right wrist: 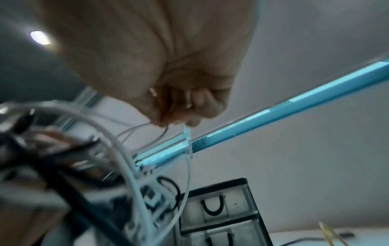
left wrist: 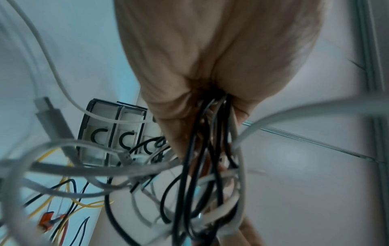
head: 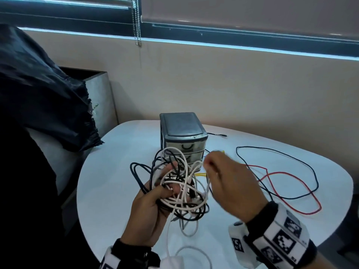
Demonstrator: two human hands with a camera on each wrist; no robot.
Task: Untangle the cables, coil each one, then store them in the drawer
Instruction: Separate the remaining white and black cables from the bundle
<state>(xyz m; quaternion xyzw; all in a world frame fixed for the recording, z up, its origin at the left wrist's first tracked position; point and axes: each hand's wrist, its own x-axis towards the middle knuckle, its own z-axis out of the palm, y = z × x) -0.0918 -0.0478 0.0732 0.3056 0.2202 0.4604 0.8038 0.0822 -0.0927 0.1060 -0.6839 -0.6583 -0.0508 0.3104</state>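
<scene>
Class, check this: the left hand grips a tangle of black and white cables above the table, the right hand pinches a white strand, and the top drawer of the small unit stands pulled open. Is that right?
Not quite. The drawer unit has its top drawer shut, as the head view shows. The rest holds: the left hand grips the tangle of black and white cables above the table, and the right hand pinches a white strand.
</scene>
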